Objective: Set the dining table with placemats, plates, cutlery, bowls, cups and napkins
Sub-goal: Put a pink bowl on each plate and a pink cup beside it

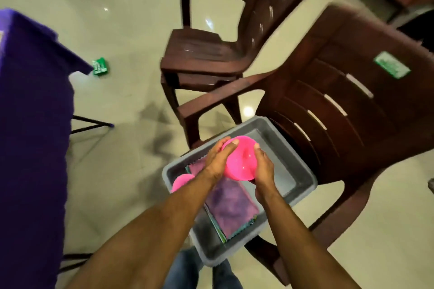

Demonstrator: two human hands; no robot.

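Glossy tiled floor [122,101]; brown chair [340,105] bears grey tub [303,171]; purple-draped table [30,101] left.

Left hand [217,159] and right hand [264,166] gripping pink bowl [242,162], above grey tub [303,171], on brown chair [352,105]

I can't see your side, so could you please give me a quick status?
Both hands, left hand and right hand, holding pink bowl over grey tub. Purple cloths inside. Nothing blocking.
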